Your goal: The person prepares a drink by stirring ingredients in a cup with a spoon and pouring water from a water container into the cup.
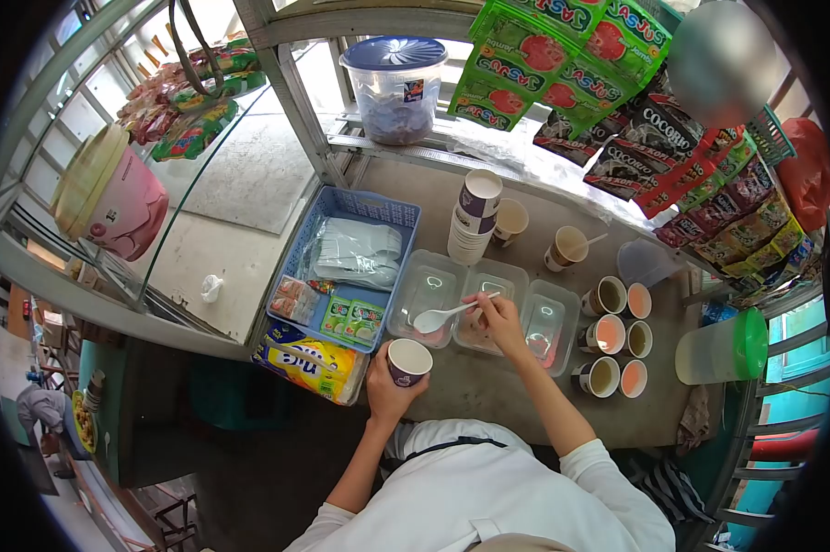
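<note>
The white plastic spoon point(438, 319) is above the clear rectangular containers at the tabletop's point(470, 396) middle, grasped by the right fingers point(494, 317). The left hand point(392, 386) grasps a white-and-purple paper cup point(408, 362) near the front edge.

On the grey-brown flat worktop point(488, 400), we find the blue rectangular plastic basket point(409, 241) at left. It carries the clear plastic utensil bag point(355, 250) at its rear and the green flat sachets point(352, 318) in front. Right of the basket, we count three clear rectangular plastic containers point(430, 281) side by side. Behind them stands the white-and-purple paper cup stack point(475, 216). We locate the white plastic spoon point(433, 319) over the left and middle containers, and the round white-and-purple paper cup point(408, 362) before the left one. Further right, we find six round paper drink cups point(608, 334), in two columns.
</note>
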{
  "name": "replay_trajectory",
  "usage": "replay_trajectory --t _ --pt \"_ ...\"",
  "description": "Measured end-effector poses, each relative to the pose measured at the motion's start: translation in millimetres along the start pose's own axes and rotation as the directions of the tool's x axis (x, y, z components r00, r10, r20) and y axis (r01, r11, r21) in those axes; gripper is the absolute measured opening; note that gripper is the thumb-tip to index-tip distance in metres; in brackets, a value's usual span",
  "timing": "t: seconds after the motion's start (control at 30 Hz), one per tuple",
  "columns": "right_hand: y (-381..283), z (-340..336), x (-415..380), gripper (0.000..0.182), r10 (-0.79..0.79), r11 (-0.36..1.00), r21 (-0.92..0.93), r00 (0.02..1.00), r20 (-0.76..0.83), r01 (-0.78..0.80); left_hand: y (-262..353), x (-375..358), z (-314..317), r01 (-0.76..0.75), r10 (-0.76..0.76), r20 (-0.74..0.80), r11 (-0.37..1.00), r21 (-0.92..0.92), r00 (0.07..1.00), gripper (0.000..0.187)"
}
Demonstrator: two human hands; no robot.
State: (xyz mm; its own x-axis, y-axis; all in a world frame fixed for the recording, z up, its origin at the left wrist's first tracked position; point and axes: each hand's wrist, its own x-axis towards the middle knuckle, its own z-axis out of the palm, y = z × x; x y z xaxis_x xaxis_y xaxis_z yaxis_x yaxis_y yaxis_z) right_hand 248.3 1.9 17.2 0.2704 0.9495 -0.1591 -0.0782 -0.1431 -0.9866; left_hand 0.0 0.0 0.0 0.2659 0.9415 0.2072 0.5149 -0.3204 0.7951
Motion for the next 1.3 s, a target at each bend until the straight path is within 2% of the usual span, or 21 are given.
replay_trajectory --t 0.07,0.17,0.27,0.37,0.47,0.57,0.6,0.67,0.77,0.9,1.0,1.07,1.17,1.2,1.3 --pt "-10 4 -8 0.037 -0.051 0.997 0.055 0.999 0.004 0.05 0 4 3 -0.033 0.033 -0.023 0.999 0.008 0.999 0.081" --pt "-42 10 -37 0.035 -0.085 0.996 -0.009 0.993 0.08 0.085 14 5 4 -0.036 0.031 -0.054 0.994 -0.103 0.998 0.08" --pt "-62 13 -68 0.031 -0.187 0.978 -0.064 0.974 0.129 0.196 17 0 5 -0.063 0.05 -0.064 0.975 -0.214 0.997 0.083" --pt "-74 12 -97 0.027 -0.327 0.915 -0.198 0.934 0.146 0.351 20 -6 9 -0.135 0.113 -0.091 0.947 -0.292 0.989 0.088" --pt "-81 12 -122 0.024 -0.412 0.839 -0.319 0.898 0.156 0.44 30 -13 16 -0.233 0.209 -0.105 0.904 -0.358 0.972 0.092" --pt "-86 16 -147 0.021 -0.419 0.798 -0.42 0.899 0.128 0.432 39 -21 23 -0.292 0.271 -0.111 0.868 -0.401 0.956 0.091" --pt "-84 15 -153 0.021 -0.444 0.771 -0.45 0.887 0.126 0.45 41 -25 26 -0.288 0.286 -0.069 0.86 -0.421 0.956 0.088" --pt "-78 12 -165 0.02 -0.488 0.716 -0.513 0.865 0.116 0.473 46 -29 33 -0.365 0.367 -0.089 0.81 -0.459 0.926 0.089" --pt "-78 4 -189 0.021 -0.519 0.645 -0.608 0.849 0.096 0.463 48 -45 50 -0.419 0.423 -0.12 0.742 -0.523 0.898 0.09" --pt "-82 -12 -230 0.022 -0.537 0.638 -0.642 0.843 0.027 0.426 84 -66 63 -0.497 0.477 -0.19 0.681 -0.539 0.858 0.081" --pt "-83 -29 -266 0.023 -0.543 0.633 -0.665 0.839 -0.017 0.397 103 -88 82 -0.493 0.473 -0.198 0.655 -0.573 0.859 0.082" --pt "-83 -41 -292 0.024 -0.563 0.63 -0.671 0.825 -0.049 0.391 119 -105 90 -0.481 0.489 -0.157 0.657 -0.58 0.858 0.085" --pt "-73 -56 -328 0.026 -0.531 0.723 -0.615 0.824 -0.2 0.316 144 -131 106 -0.455 0.52 -0.085 0.642 -0.617 0.85 0.089" --pt "-64 -63 -341 0.031 -0.468 0.78 -0.569 0.846 -0.254 0.261 151 -141 113 -0.441 0.532 -0.055 0.634 -0.635 0.845 0.091" --pt "-64 -78 -380 0.039 -0.393 0.803 -0.584 0.841 -0.371 0.118 167 -180 126 -0.282 0.462 0.132 0.717 -0.637 0.877 0.093"
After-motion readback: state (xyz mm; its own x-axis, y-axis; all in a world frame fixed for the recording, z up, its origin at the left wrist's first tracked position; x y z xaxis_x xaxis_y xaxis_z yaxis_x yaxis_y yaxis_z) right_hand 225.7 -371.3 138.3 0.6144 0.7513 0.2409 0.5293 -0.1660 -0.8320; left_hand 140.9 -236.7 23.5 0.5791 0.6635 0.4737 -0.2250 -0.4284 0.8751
